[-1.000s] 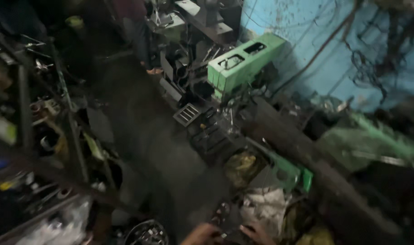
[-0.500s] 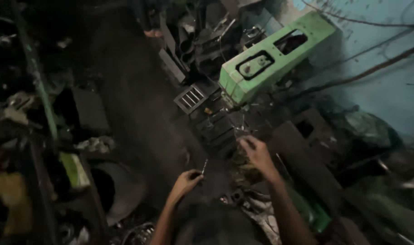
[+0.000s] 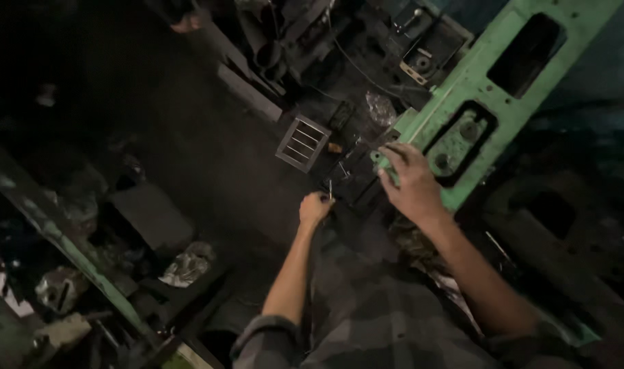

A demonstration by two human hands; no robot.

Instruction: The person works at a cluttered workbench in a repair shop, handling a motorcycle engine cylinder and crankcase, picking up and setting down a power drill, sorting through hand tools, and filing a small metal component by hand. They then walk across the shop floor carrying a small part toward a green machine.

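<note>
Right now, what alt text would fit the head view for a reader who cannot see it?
In a dark, cluttered workshop seen from above, the person's right hand rests on the corner of a green cast-metal machine housing, while the left hand holds a thin metal tool upright. A small slatted metal grille lies just beyond.

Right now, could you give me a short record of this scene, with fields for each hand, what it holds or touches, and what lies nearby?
Setting: dim, cluttered workshop seen from above
Left hand: closed around a thin metal tool, tip pointing up
Right hand: resting on the corner of a green machine casting, fingers spread
Between hands: dark, greasy machine parts, details too dim to tell
Nearby: small slotted metal grille; crumpled plastic wrap
Left side: green-framed shelving with scrap
</note>
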